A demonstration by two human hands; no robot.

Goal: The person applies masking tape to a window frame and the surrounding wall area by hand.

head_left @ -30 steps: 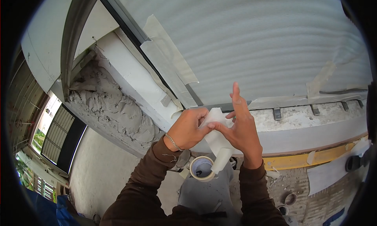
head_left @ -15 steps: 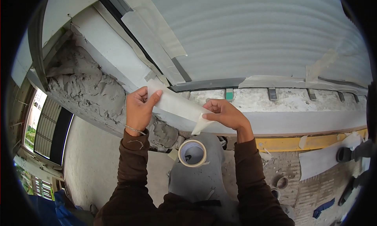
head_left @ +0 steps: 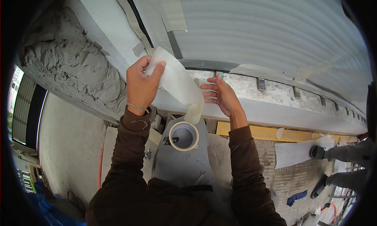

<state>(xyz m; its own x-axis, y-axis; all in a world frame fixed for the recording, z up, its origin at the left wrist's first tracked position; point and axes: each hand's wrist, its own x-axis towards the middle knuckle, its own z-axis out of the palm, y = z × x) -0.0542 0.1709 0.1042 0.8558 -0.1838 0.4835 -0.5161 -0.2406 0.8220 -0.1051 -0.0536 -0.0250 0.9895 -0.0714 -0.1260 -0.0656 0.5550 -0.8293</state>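
My left hand [head_left: 143,80] pinches the upper end of a wide, pale strip of masking tape [head_left: 174,75] between thumb and fingers. The strip slants down to the right, and its lower end curls over in a cream-coloured fold. Just right of the strip, my right hand [head_left: 224,94] is open, fingers spread and apart from it. On my grey-clad leg rests a roll of masking tape [head_left: 171,137], its round opening facing up. Beyond both hands run a rough ledge [head_left: 239,82] and the taped lower edge of a window frame [head_left: 210,65].
Wet grey mortar [head_left: 78,61] lies along the left ledge. Plastic sheeting [head_left: 267,25] covers the large panel ahead. A yellow bar [head_left: 251,132] lies below the ledge at right. Another person's legs [head_left: 349,153] stand at far right near a white sheet [head_left: 292,153].
My right hand has let go of the strip and opened. The strip's freed lower end now hangs and curls, while my left hand still grips the upper end. The view has shifted.
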